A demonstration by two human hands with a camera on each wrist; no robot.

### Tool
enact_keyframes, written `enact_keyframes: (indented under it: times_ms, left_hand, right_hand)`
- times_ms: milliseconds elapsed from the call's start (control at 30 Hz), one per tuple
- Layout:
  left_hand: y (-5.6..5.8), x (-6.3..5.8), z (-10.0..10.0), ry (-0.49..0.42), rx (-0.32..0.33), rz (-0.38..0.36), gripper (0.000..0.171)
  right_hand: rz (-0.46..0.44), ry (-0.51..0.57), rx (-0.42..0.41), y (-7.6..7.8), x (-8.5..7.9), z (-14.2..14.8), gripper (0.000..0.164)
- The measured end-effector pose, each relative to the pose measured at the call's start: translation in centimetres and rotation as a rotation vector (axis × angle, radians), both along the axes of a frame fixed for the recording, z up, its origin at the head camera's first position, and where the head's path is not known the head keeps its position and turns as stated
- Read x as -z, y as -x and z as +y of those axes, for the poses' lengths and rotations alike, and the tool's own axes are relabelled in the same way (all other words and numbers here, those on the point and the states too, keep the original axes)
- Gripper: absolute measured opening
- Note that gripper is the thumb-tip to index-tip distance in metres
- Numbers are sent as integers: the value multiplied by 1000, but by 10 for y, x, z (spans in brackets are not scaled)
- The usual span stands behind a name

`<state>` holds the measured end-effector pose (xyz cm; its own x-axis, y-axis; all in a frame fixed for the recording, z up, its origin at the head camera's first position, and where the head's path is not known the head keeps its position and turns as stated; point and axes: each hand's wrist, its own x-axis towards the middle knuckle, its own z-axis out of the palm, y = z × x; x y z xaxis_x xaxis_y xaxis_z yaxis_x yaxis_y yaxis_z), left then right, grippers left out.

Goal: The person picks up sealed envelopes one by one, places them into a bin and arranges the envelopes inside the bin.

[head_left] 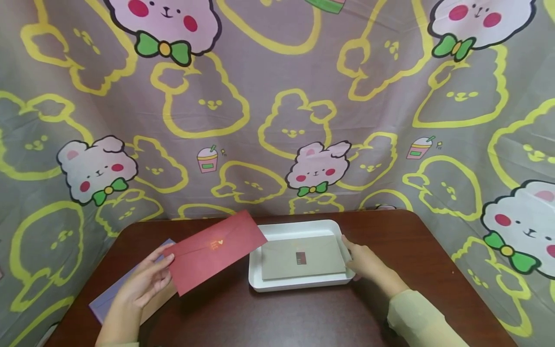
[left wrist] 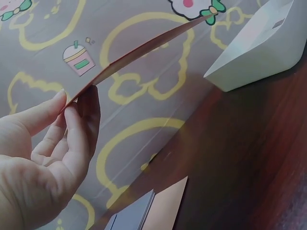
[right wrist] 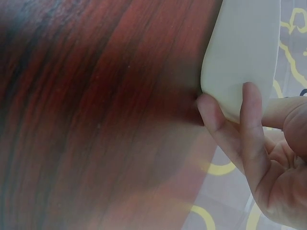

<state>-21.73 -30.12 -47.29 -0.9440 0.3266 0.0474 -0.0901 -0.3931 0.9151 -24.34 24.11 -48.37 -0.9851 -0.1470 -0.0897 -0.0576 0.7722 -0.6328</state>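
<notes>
Between thumb and fingers, my left hand (head_left: 140,282) pinches a red envelope (head_left: 208,262) by its left end. The envelope tilts up in the air, its flap side with small gold print showing in the head view, and its far corner overlaps the tray. A white tray (head_left: 297,226) stands on the table, with a grey-green envelope (head_left: 279,258) bearing a small dark label lying inside. My right hand (head_left: 368,262) grips the tray's right end. In the right wrist view, its fingers (right wrist: 252,108) press the tray's outer wall (right wrist: 240,48) near the bottom corner.
Beneath my left forearm lie a blue-violet envelope (head_left: 114,286) and a tan one (head_left: 158,302), partly hidden. All rest on a dark red-brown wooden table (head_left: 260,318). A cartoon-printed curtain (head_left: 260,144) hangs behind the table's back edge and along both sides.
</notes>
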Motion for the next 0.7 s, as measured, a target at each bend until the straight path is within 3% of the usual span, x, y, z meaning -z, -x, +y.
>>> enact_keyframes:
  times_ms: [367, 533, 700]
  left_hand:
    - [12, -5, 26, 27, 62, -16, 39]
    - [16, -7, 40, 67, 57, -27, 37]
    - [22, -11, 58, 82, 37, -94, 34]
  right_hand:
    - [2, -5, -2, 1, 5, -1, 77]
    - [-1, -9, 5, 2, 4, 0, 78]
    - [10, -15, -2, 2, 3, 0, 78]
